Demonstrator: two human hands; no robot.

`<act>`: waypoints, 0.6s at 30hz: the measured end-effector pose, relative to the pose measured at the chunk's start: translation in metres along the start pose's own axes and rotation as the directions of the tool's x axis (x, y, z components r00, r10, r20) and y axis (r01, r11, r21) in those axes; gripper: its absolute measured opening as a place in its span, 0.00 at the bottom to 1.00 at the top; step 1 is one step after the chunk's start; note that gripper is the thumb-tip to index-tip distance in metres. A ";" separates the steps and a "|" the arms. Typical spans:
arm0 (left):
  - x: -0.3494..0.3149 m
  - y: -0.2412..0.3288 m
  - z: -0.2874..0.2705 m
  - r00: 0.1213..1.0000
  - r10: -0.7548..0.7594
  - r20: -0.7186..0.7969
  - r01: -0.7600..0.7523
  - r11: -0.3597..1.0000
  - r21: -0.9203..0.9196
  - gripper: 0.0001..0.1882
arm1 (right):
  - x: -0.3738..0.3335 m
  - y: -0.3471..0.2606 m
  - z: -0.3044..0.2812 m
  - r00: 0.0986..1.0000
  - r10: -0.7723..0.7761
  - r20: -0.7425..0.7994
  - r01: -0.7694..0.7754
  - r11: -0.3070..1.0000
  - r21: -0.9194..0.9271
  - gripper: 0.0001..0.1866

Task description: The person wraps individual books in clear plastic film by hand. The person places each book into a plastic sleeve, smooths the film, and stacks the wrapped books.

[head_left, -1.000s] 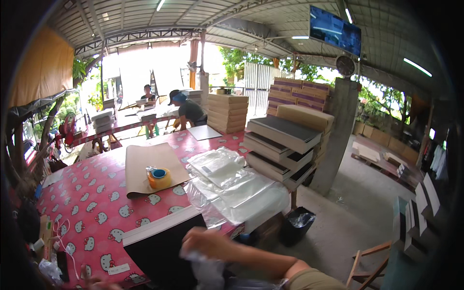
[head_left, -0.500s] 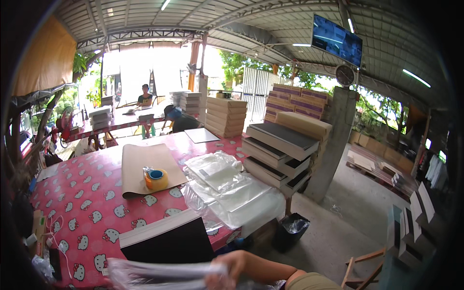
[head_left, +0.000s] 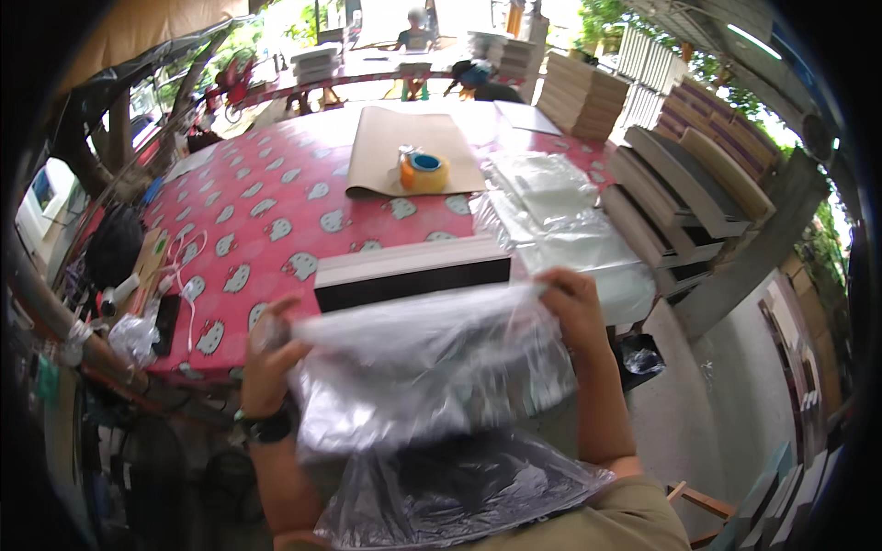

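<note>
A clear plastic bag (head_left: 423, 358) is stretched wide between my two hands, slightly smeared by motion. My left hand (head_left: 268, 360), with a dark watch on its wrist, grips its left end. At the upper right corner my right hand (head_left: 571, 308) pinches the edge, fingers closed. Just beyond the bag, a thick black book (head_left: 413, 292) with pale page edges lies at the table's near edge, partly hidden by the plastic. Closer to my body, more clear plastic (head_left: 459, 500) lies over something dark that I cannot make out.
The table has a pink patterned cover (head_left: 276, 207). On it are brown paper (head_left: 386, 138), tape rolls (head_left: 424, 173) and a pile of clear bags (head_left: 551, 202). Stacked thick books (head_left: 680, 202) stand at right, above a black bin (head_left: 640, 356). People sit at the far tables.
My view has turned right and downward. My left hand has come into view, and the plastic my right hand held at the lower edge is now raised and spread between both hands.
</note>
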State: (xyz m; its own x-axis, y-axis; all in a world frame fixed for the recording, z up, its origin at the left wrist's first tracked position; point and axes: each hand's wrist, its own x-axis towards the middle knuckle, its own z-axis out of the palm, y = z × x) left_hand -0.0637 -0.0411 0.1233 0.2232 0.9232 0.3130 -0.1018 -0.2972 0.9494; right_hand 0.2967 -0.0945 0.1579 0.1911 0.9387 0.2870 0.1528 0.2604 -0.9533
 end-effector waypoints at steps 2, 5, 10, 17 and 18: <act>0.019 0.017 0.022 0.985 0.061 -0.161 0.012 0.908 0.419 0.25 | 0.017 0.003 0.005 0.994 -0.105 -0.033 0.092 0.956 -0.280 0.15; 0.033 0.006 0.035 0.939 0.301 -0.167 -0.094 0.691 0.717 0.23 | 0.023 0.015 0.010 0.968 -0.250 0.030 0.218 0.773 -0.596 0.19; 0.001 -0.004 0.031 0.873 0.485 -0.045 -0.265 0.549 0.793 0.17 | -0.006 0.032 0.004 0.967 -0.256 -0.005 0.230 0.876 -0.424 0.14; -0.003 0.040 0.001 0.883 -0.457 0.102 0.414 0.863 0.289 0.09 | -0.013 0.020 -0.021 0.799 0.411 0.438 -0.581 0.714 0.390 0.06; -0.005 0.014 -0.013 0.815 -0.552 0.178 0.528 0.833 0.167 0.13 | -0.015 0.028 -0.012 0.788 0.461 0.408 -0.601 0.719 0.349 0.07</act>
State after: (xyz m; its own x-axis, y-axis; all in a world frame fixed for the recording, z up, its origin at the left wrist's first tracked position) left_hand -0.0789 -0.0464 0.1352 0.4106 0.8727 -0.2642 0.1947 0.1991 0.9604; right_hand 0.3096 -0.1045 0.1282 -0.1749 0.9519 -0.2515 -0.3436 -0.2983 -0.8905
